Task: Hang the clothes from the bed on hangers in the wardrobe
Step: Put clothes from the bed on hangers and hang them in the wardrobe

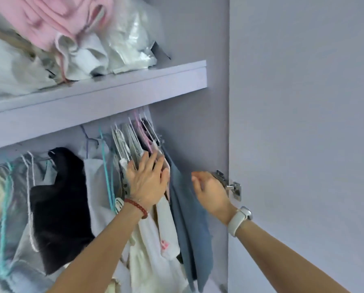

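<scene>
Inside the lilac wardrobe, a packed row of hangers (134, 134) carries clothes under the shelf. My left hand (147, 180) lies flat with fingers spread against the light garments, pressing them leftward. My right hand (208, 191) is curled on the edge of a blue-grey garment (187, 218), which hangs at the right end of the row by the side wall. A black garment (60, 208) hangs further left, and white and cream clothes (155, 250) hang below my left wrist. The rail itself is hidden behind the shelf front.
The shelf (113, 85) above holds piled pink, white and plastic-wrapped items (71, 39). The open wardrobe door (303, 123) stands at right, with a metal hinge (229, 185) just behind my right hand. Teal hangers (107, 176) hang among grey clothes at left.
</scene>
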Tool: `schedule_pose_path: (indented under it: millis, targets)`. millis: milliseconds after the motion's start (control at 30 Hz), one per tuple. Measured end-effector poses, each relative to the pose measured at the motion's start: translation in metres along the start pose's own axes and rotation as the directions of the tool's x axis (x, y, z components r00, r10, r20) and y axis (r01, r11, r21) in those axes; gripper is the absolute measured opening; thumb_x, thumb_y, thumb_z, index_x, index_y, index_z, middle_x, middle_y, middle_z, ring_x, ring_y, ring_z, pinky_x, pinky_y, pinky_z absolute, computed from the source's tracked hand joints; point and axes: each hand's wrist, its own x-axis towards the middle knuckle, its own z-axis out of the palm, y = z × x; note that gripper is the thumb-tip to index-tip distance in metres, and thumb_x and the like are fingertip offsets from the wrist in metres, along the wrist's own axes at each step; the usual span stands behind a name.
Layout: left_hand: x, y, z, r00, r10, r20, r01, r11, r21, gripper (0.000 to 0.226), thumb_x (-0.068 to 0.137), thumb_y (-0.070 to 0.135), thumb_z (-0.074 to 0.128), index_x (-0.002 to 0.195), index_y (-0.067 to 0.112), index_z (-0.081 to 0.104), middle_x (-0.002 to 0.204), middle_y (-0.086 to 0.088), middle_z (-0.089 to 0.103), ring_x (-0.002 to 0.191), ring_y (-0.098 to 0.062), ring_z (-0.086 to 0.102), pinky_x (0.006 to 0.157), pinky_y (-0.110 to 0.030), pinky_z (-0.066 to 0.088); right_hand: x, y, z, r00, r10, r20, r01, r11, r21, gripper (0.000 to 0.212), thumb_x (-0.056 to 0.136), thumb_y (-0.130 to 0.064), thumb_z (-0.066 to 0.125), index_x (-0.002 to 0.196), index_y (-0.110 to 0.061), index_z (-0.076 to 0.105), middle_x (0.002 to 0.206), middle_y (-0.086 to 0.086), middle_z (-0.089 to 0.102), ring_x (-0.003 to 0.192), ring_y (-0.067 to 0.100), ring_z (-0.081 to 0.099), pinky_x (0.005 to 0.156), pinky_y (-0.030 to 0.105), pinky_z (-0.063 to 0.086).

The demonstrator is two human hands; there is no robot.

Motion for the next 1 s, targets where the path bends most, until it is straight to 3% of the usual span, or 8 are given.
schedule_pose_path:
  millis: [100, 200, 367, 467, 567, 733, 833, 1000]
  targets:
    - [0.02, -0.005, 0.018, 0.997, -0.027, 0.078, 0.025, 0.999, 0.023, 0.051, 0.098, 0.043, 0.018, 0.147, 0.028, 0.013, 0.156, 0.011, 0.003, 0.143, -0.011, -0.002, 0.112, -0.049, -0.005, 0.038, -0.005, 0.021, 0.997, 0.004, 0.078, -0.005, 1.0, 0.008, 0.033, 0.095, -0.034, 0.043, 0.118, -0.015, 0.057, 0.121, 0.005, 0.058, 0.111, 0.024, 0.055, 0.09, 0.031, 0.041]
    - [0.019, -0.013, 0.025, 0.995, -0.027, 0.094, 0.024, 0.999, 0.04, 0.054, 0.095, 0.038, 0.012, 0.147, 0.027, 0.009, 0.155, 0.01, 0.001, 0.143, -0.01, -0.003, 0.112, -0.048, -0.004, 0.063, -0.005, 0.039, 0.988, 0.009, 0.155, -0.003, 0.999, -0.04, 0.038, 0.094, -0.04, 0.043, 0.118, -0.014, 0.054, 0.12, 0.006, 0.057, 0.11, 0.026, 0.054, 0.087, 0.032, 0.042]
    - [0.009, -0.03, 0.015, 0.998, 0.028, 0.064, -0.035, 0.995, 0.098, 0.058, 0.089, 0.035, 0.014, 0.14, 0.022, 0.037, 0.15, -0.002, 0.028, 0.14, -0.025, 0.023, 0.109, -0.057, 0.016, 0.077, 0.009, 0.046, 0.998, 0.018, 0.064, -0.016, 0.999, -0.034, 0.04, 0.094, -0.033, 0.044, 0.129, -0.013, 0.046, 0.129, 0.005, 0.05, 0.117, 0.024, 0.05, 0.091, 0.034, 0.041]
    - [0.006, -0.033, 0.017, 0.996, 0.019, 0.091, -0.029, 0.993, 0.115, 0.058, 0.088, 0.035, 0.014, 0.14, 0.024, 0.039, 0.15, -0.002, 0.028, 0.139, -0.027, 0.026, 0.109, -0.056, 0.016, 0.087, 0.007, 0.046, 0.999, -0.045, -0.015, 0.045, 0.999, 0.021, 0.039, 0.094, -0.026, 0.045, 0.131, -0.013, 0.044, 0.128, 0.004, 0.05, 0.115, 0.024, 0.05, 0.091, 0.033, 0.04]
    - [0.006, -0.028, 0.018, 0.997, -0.006, 0.074, -0.002, 0.994, 0.106, 0.05, 0.091, 0.031, 0.027, 0.137, 0.022, 0.044, 0.147, -0.002, 0.035, 0.135, -0.027, 0.033, 0.108, -0.057, 0.02, 0.104, -0.002, 0.049, 0.995, -0.085, 0.048, 0.087, 0.996, -0.026, 0.038, 0.095, -0.026, 0.044, 0.131, -0.012, 0.045, 0.129, 0.006, 0.051, 0.116, 0.025, 0.05, 0.092, 0.035, 0.04]
    - [0.004, -0.029, 0.016, 0.999, -0.009, 0.046, 0.003, 0.993, 0.114, 0.05, 0.088, 0.032, 0.03, 0.13, 0.02, 0.053, 0.14, -0.003, 0.047, 0.126, -0.025, 0.048, 0.1, -0.057, 0.034, 0.141, -0.023, 0.052, 0.994, -0.029, 0.104, 0.039, 0.995, -0.096, 0.028, 0.097, -0.025, 0.039, 0.112, -0.007, 0.053, 0.118, 0.016, 0.057, 0.104, 0.037, 0.054, 0.082, 0.039, 0.043]
    - [0.002, -0.033, 0.015, 0.999, -0.014, 0.042, 0.009, 0.993, 0.115, 0.05, 0.087, 0.032, 0.031, 0.131, 0.021, 0.052, 0.14, -0.001, 0.047, 0.125, -0.024, 0.049, 0.1, -0.056, 0.036, 0.154, -0.028, 0.056, 0.992, 0.011, 0.126, 0.015, 0.978, -0.209, 0.034, 0.098, -0.03, 0.032, 0.108, -0.004, 0.051, 0.113, 0.021, 0.06, 0.104, 0.042, 0.054, 0.08, 0.041, 0.042]
    - [0.001, -0.038, 0.013, 0.997, -0.041, 0.064, 0.033, 0.992, 0.126, 0.051, 0.088, 0.033, 0.029, 0.132, 0.02, 0.05, 0.141, 0.001, 0.045, 0.124, -0.024, 0.05, 0.1, -0.054, 0.037, 0.161, -0.027, 0.056, 1.0, -0.003, 0.002, 0.003, 0.983, -0.184, 0.034, 0.099, -0.023, 0.028, 0.105, 0.002, 0.051, 0.105, 0.025, 0.061, 0.098, 0.043, 0.056, 0.079, 0.042, 0.043]
